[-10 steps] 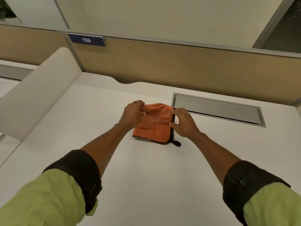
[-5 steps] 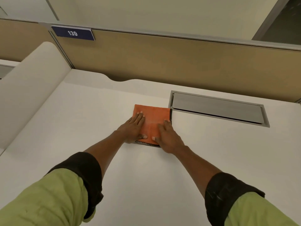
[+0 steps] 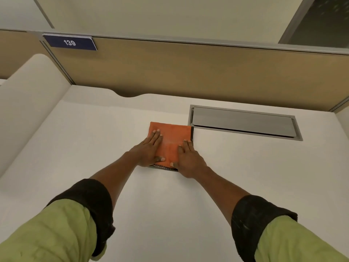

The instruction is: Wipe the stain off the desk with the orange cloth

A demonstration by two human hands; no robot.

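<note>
Head camera, looking down along two bare forearms in rolled green sleeves toward a white desk (image 3: 94, 148).

A second ago both hands were lifting and pinching the orange cloth (image 3: 171, 137), bunching it as they folded it. Half a second ago it was already flat on the desk under both palms, and it lies the same way now, a neat folded square with a dark edge showing along its right and near sides. The folding looks finished, and the cloth seems ready to be pushed across the surface.

The cloth sits at about twelve o'clock from the person, near the middle of the desk. Its far right corner lies just beside the left end of a grey metal cable hatch (image 3: 243, 122), which runs off toward two o'clock.

The left hand (image 3: 149, 150) lies palm down on the cloth's left half, fingers straight, close together and pointing to twelve o'clock, thumb spread out along the near edge. The right hand (image 3: 188, 157) lies palm down on the near right corner, fingers together, thumb reaching left toward the other thumb. Neither hand grips anything; both press flat.

No stain is visible on the desk; it may be under the cloth, or too faint to see.

A tan partition (image 3: 188, 72) stands behind, with a blue "139" sign (image 3: 69, 42) at eleven o'clock.
</note>
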